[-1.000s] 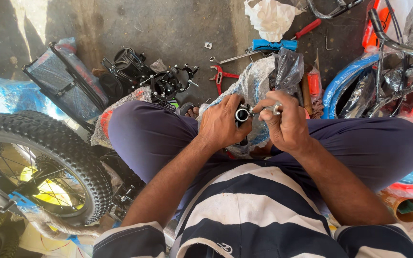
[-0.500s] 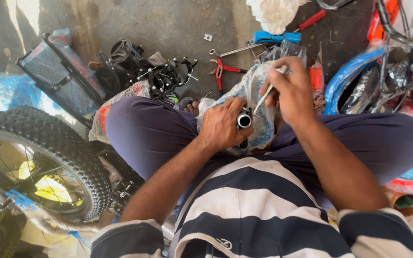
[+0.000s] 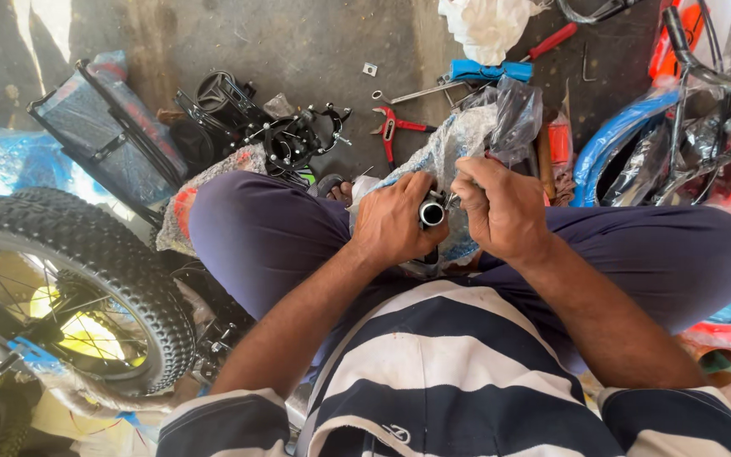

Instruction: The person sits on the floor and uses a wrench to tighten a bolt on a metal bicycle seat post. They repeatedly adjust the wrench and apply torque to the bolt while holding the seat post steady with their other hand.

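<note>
Head view: the left hand (image 3: 395, 222) is clenched around a short black tube (image 3: 431, 213) over the lap, plastic wrapping (image 3: 475, 140) behind it. The right hand (image 3: 501, 207) pinches something small at the tube's open end; the fitting looks unfinished.

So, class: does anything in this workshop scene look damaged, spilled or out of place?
Nothing stands out. Tools such as the red pliers lie loose on the floor, and the left hand holds a metal tube upright.
</note>
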